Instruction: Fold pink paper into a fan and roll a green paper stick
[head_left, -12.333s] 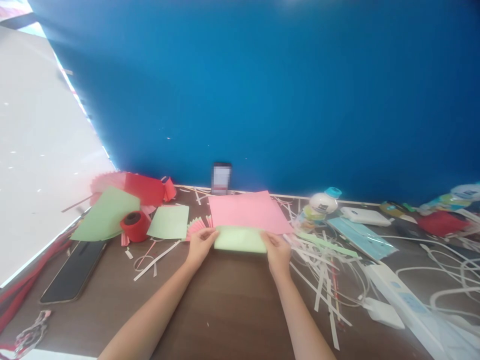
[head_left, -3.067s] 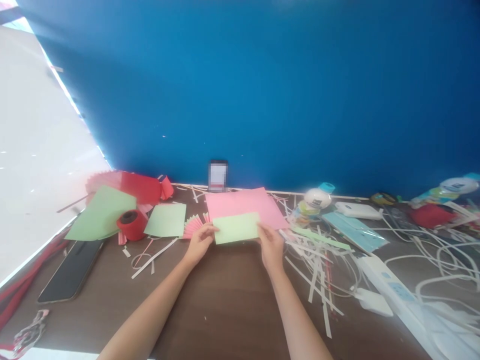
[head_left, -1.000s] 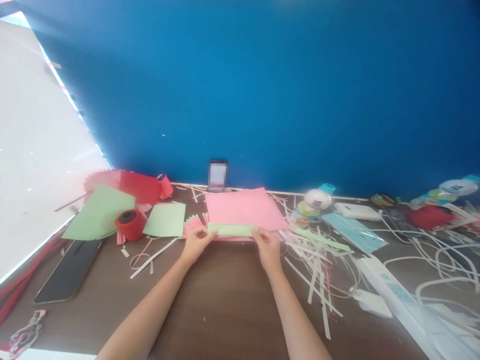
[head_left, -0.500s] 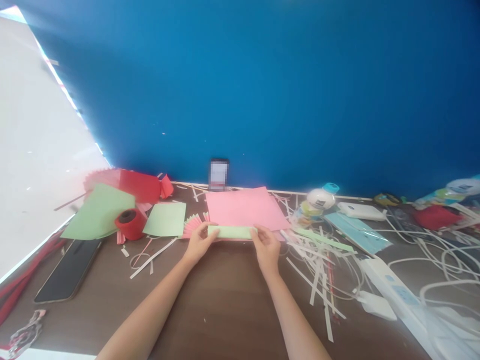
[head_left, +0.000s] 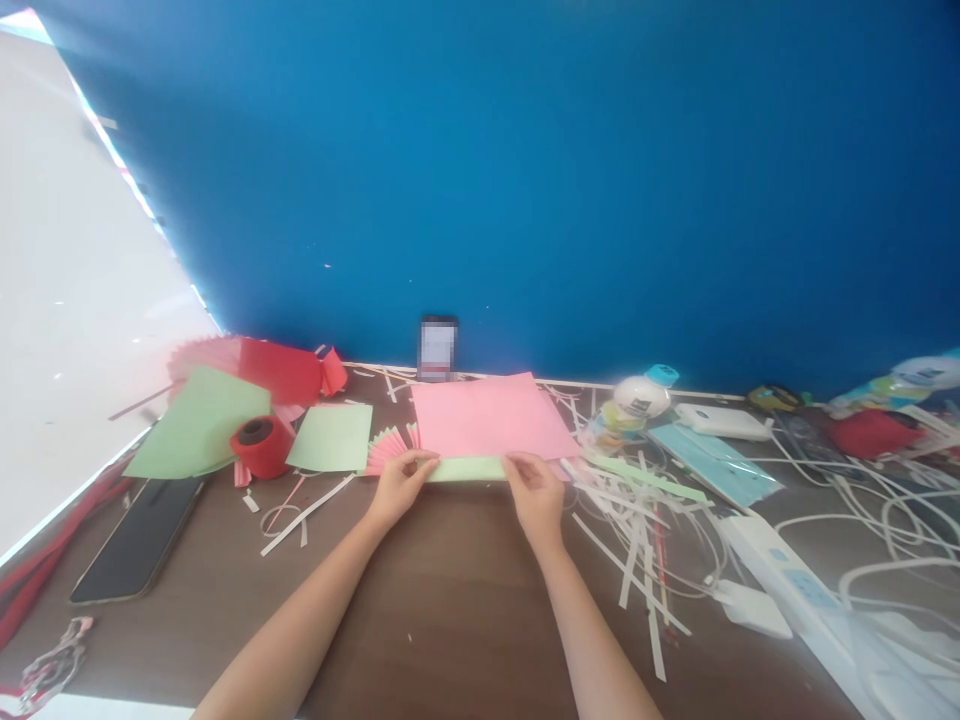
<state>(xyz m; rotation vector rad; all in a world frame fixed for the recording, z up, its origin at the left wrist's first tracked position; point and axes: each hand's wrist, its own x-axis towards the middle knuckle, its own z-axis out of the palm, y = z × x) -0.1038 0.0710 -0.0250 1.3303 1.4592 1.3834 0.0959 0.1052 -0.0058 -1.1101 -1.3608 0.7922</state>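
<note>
Both forearms are reaching forward, the left hand (head_left: 399,483) and right hand (head_left: 534,488) pinching opposite ends of a folded green paper strip (head_left: 466,468) near the table's (head_left: 450,600) far edge.

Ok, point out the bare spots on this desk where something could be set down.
Bare brown table lies near the camera, between the forearms and out to the black phone on the left. Right of the right hand, paper strips and white cables crowd it.
</note>
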